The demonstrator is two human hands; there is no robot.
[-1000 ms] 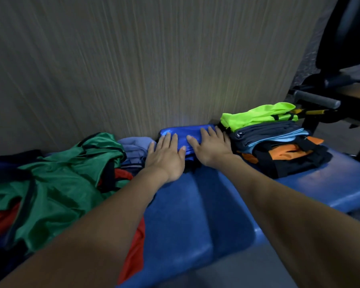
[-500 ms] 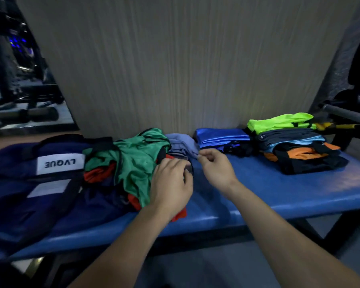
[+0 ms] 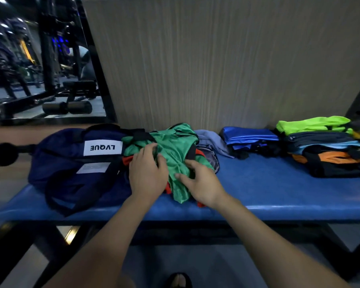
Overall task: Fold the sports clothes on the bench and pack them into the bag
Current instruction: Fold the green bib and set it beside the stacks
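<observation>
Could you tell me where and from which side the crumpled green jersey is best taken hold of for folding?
Probably by its loose near edge, from the front of the bench. The green jersey lies bunched on top of the unfolded pile beside the bag, its hem hanging toward the person. Both hands, left and right, are on that near part, so it should lift free upward.

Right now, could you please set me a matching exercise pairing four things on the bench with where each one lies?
Things:
1. navy bag
2. green jersey
3. folded blue garment
4. neon yellow top

Places:
A. on top of the folded stack at the right end
B. under both hands
C. at the left end of the bench
D. by the wall, between the loose pile and the folded stack

Pairs: 1-C, 2-B, 3-D, 4-A
</observation>
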